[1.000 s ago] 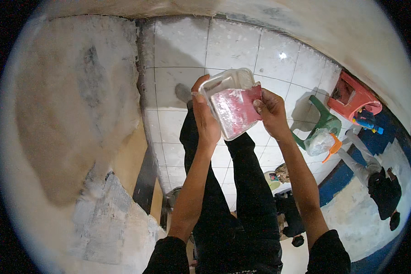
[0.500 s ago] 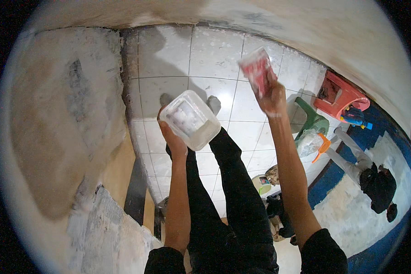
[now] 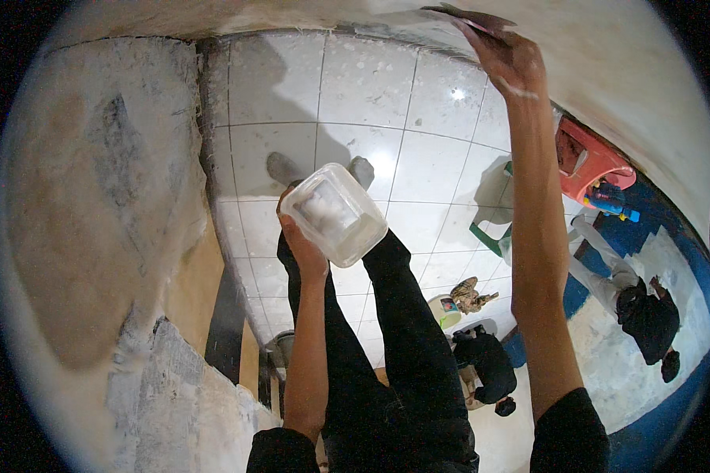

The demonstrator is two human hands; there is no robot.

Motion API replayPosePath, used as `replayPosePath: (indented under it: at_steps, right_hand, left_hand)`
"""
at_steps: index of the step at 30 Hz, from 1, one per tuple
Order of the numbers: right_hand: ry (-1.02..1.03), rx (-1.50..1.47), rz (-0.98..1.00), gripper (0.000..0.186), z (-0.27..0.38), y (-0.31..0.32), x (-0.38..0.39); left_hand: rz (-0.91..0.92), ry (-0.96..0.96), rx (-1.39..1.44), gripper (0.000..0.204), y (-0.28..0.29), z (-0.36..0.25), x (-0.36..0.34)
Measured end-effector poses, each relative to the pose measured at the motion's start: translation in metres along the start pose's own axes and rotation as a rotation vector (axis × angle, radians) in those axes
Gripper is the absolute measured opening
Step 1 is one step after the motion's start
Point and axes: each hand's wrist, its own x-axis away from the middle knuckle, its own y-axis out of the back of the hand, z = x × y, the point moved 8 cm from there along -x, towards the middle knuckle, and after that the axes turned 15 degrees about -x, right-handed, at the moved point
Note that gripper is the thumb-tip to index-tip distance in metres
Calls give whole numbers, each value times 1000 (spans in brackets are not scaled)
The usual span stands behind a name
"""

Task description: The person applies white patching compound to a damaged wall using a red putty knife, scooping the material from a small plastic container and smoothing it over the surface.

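My left hand (image 3: 302,243) grips a translucent square plastic tub (image 3: 336,214) from its left side, over my legs. Inside the tub lies a white paste, some of it smeared on the walls. Far forward and to the right, my right hand (image 3: 519,65) is closed round a flat scraper (image 3: 475,17), now seen nearly edge-on and dark. Its blade lies against or very close to the pale wall (image 3: 623,59); actual contact I cannot tell. White residue marks my right wrist.
Patchy plaster covers the left wall (image 3: 79,213). At right stand a red plastic stool (image 3: 590,162), a blue bottle (image 3: 611,201) and a green stool (image 3: 489,239), partly behind my arm. A cat (image 3: 471,296) is beside a small bucket (image 3: 445,310). Two people (image 3: 647,319) work behind.
My right hand has moved forward and up to the wall with the scraper, which has turned from its red face to edge-on. The tub has shifted slightly right and down.
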Motion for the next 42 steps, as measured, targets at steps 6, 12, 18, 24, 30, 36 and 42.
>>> replayPosePath:
  at_steps: [6,12,18,24,30,36,42]
  right_hand:
    - [-94,-78,-63,40,-38,-17,57]
    - [-14,-85,-1,38,7,95,-68]
    - [-243,-326,176,38,9,-8,27]
    - [-294,-242,165,44,-28,5,54]
    - [-450,-366,512,44,-51,-21,-30]
    - [-204,-657,217,45,10,-99,113]
    - [-96,77,163,38,10,9,60]
  left_hand:
    - [-10,-53,7,67,-4,-6,-2]
    - [5,33,-42,68,-18,-4,5]
    - [-23,90,67,64,10,10,20]
    - [-51,130,168,65,3,-9,38]
    - [4,72,129,65,2,-15,43]
    - [-85,173,215,68,3,-20,47]
    - [-59,144,244,69,7,-13,49]
